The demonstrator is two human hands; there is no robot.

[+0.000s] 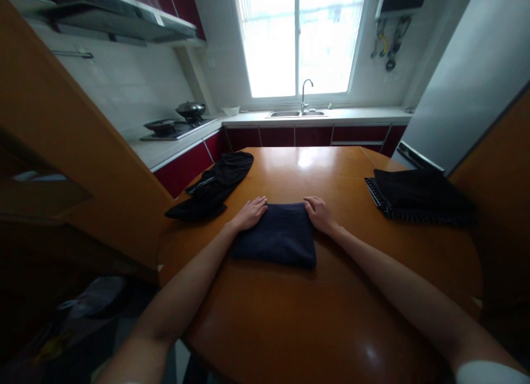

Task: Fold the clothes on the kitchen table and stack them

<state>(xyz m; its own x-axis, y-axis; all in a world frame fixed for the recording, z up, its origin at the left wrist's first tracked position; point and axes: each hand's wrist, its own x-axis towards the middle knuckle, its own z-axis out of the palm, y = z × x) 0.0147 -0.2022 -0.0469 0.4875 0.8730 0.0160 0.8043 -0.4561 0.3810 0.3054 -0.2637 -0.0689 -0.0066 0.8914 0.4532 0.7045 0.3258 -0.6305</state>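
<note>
A dark navy folded garment point(279, 237) lies flat on the wooden table in front of me, in a squarish shape; what kind of garment cannot be made out. On its far left corner rests my left hand point(252, 212), open, fingers stretched forward and together. My right hand point(318, 212) touches the far right corner, its fingers loosely bent over the edge and not closed round the cloth. Both palms face down, and the undersides of the fingers are hidden.
A crumpled black garment point(219, 182) lies at the table's left edge. A stack of folded black clothes point(418, 196) is at the right. Beyond the round-ended table point(331, 317) stand a counter with a sink point(285, 114), a stove with pans point(190, 110) and a fridge point(467, 69).
</note>
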